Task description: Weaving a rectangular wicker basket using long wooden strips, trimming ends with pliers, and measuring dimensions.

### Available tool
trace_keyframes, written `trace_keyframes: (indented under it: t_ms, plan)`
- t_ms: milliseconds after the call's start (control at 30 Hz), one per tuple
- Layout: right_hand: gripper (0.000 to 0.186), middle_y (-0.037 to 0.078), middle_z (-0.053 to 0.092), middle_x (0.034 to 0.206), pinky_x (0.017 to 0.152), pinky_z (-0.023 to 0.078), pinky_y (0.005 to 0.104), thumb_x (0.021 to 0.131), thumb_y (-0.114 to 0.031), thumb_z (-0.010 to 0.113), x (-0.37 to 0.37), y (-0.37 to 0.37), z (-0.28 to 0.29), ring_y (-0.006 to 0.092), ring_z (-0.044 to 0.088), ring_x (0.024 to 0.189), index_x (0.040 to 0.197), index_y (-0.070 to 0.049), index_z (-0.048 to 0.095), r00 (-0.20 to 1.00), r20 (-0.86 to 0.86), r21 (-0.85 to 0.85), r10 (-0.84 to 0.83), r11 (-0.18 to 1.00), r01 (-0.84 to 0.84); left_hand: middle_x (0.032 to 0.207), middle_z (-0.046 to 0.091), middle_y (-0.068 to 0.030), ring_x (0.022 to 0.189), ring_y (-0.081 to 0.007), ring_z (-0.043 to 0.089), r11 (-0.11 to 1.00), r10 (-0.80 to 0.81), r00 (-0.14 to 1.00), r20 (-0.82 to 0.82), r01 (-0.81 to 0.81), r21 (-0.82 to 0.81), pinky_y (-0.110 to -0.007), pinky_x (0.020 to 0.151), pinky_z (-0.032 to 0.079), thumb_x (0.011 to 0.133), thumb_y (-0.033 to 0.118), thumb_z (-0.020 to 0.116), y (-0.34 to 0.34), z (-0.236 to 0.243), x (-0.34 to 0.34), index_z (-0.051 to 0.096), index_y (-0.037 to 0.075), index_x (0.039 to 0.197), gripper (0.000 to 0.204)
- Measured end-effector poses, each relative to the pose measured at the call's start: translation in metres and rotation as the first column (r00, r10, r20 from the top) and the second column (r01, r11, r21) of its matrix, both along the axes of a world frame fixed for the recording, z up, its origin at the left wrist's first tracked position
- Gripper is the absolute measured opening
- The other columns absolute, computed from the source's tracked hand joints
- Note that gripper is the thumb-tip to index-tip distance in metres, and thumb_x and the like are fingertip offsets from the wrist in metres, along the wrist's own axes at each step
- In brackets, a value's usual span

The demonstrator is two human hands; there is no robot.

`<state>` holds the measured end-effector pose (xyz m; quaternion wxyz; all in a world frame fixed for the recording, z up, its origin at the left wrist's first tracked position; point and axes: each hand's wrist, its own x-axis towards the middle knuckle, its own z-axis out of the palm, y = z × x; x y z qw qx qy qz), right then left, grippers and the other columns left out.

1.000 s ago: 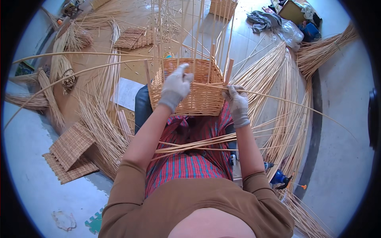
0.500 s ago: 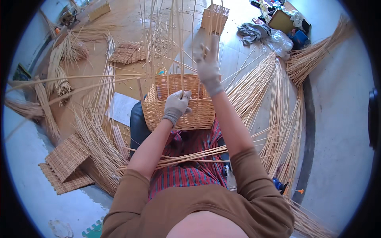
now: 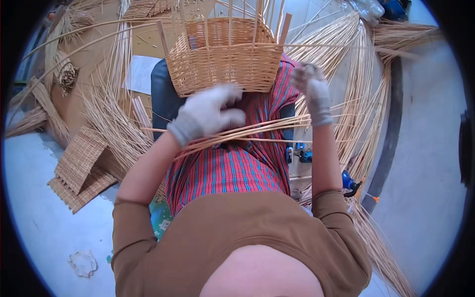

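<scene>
A wicker basket (image 3: 225,69) with several upright stakes around its rim stands just beyond my lap. My left hand (image 3: 210,109), in a pale work glove, is off the basket, thumb apart from the fingers. It hovers beside a loose bundle of thin willow rods (image 3: 262,129) lying across my lap. To the right of the basket, my right hand (image 3: 312,91), gloved too, is raised with its fingers bent and smeared by motion; whether anything is in them is unclear. Above that hand a long weaving rod (image 3: 341,46) runs out from the basket's right corner.
Large sheaves of rods fan over the floor on the right (image 3: 356,74) and the left (image 3: 114,114). Two woven panels (image 3: 81,156) lie at the left. A white paper sheet (image 3: 141,74) sits near the basket. A blue tool (image 3: 349,182) lies to the right.
My left hand has left the basket rim and come down toward my lap. My right hand has dropped from the stakes to the basket's right side. The view has tilted downward.
</scene>
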<state>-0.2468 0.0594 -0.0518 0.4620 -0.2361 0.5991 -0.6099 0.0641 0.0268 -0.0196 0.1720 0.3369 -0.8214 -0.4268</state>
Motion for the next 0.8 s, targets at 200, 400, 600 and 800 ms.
trace_keyframes:
  t_ms: [200,400,600,800]
  plan:
    - [0.028,0.006,0.069,0.091,0.068,0.058,0.0258,0.107,-0.025,0.052,0.073,0.057,0.025,0.0121,0.068,0.076,0.12,-0.003,0.062,0.798,0.142,0.134,0.585,0.788,-0.601,0.088,0.066,-0.0113,0.086,-0.0328,0.067,0.984,0.123,0.942,0.312,-0.075,-0.162,-0.044,0.075,0.053,0.09,0.029,0.067,0.036,-0.035,0.05,0.069,0.012,0.088,0.017]
    - [0.038,0.011,0.064,0.114,0.074,0.054,0.0264,0.105,-0.023,0.058,0.12,0.069,0.019,0.0142,0.062,0.092,0.135,-0.002,0.049,0.707,0.369,-0.099,0.603,0.782,-0.615,0.083,0.065,-0.0081,0.074,-0.0301,0.066,0.867,0.105,0.992,-0.075,-0.128,-0.481,-0.04,0.067,0.05,0.088,0.019,0.069,0.019,-0.005,0.03,0.066,0.014,0.098,0.011]
    - [0.014,0.009,0.07,0.101,0.077,0.057,0.0328,0.104,-0.015,0.058,0.064,0.006,0.048,0.0159,0.066,0.084,0.111,-0.003,0.061,0.999,0.016,-0.502,0.04,0.865,-0.027,0.084,0.07,-0.0101,0.079,-0.0209,0.069,0.908,0.291,0.92,-0.263,-0.352,-0.227,-0.03,0.07,0.053,0.084,-0.007,0.058,-0.046,-0.011,0.071,0.07,0.003,0.106,0.027]
    - [0.014,0.009,0.069,0.099,0.079,0.059,0.0292,0.097,-0.003,0.066,0.051,-0.022,0.013,0.0169,0.069,0.088,0.107,-0.005,0.057,0.998,-0.062,-0.384,-0.026,0.923,0.0,0.086,0.071,-0.0155,0.079,-0.0333,0.07,0.804,0.559,0.829,-0.024,-0.549,-0.23,-0.042,0.069,0.053,0.091,0.023,0.07,-0.06,-0.011,0.044,0.069,0.007,0.097,0.016]
